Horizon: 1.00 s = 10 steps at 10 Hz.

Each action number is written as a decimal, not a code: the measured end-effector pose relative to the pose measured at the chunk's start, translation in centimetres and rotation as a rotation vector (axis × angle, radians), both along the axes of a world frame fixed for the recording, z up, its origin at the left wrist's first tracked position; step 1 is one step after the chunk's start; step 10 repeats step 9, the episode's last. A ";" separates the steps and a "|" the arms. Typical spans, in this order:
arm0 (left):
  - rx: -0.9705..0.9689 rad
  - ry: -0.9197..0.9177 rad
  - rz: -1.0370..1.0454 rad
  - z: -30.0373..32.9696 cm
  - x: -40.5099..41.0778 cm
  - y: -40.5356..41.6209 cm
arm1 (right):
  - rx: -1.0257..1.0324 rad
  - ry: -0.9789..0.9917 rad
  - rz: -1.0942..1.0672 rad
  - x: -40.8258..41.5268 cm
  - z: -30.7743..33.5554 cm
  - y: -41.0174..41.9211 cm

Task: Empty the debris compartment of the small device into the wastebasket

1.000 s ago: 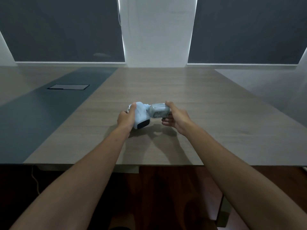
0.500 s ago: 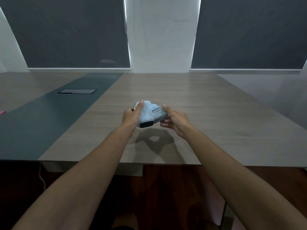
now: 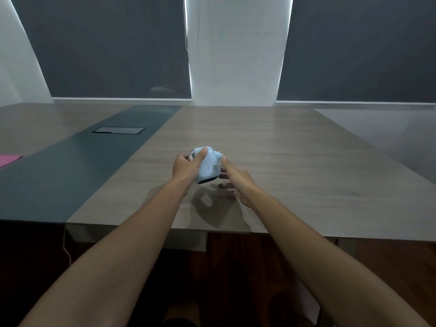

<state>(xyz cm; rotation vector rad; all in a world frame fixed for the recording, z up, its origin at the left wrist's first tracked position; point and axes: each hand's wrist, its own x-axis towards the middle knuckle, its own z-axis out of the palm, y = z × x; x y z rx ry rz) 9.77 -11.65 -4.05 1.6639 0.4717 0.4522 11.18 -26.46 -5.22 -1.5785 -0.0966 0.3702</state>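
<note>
The small device (image 3: 207,166) is light blue with a dark underside, and I hold it just above the wooden table (image 3: 295,161). My left hand (image 3: 186,168) wraps its left side, thumb on top. My right hand (image 3: 236,182) meets its right side: thumb and forefinger pinch there while the lower fingers are spread. The grey debris compartment is almost wholly hidden behind the body and my fingers. No wastebasket is in view.
A dark grey strip (image 3: 70,171) runs along the table's left part, with a flush cable hatch (image 3: 119,130) set in it. Something flat and pink (image 3: 8,160) lies at the far left edge. A white cable (image 3: 67,251) hangs below the table's front edge.
The device has been turned and lifted slightly, so its dark underside now faces me. The grey compartment, plainly visible in my right hand a second ago, has swung out of sight.
</note>
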 end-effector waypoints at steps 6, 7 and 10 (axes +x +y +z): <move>0.388 -0.023 0.497 -3.0 -7.2 10.3 | -0.003 0.044 -0.052 -0.1 -0.8 2.1; 0.407 -0.008 0.482 -3.3 -6.9 10.6 | -0.029 0.027 -0.039 0.0 -0.8 1.4; 0.852 -0.113 0.486 -1.5 -6.8 8.4 | -0.399 -0.313 -0.204 0.3 -0.2 -1.9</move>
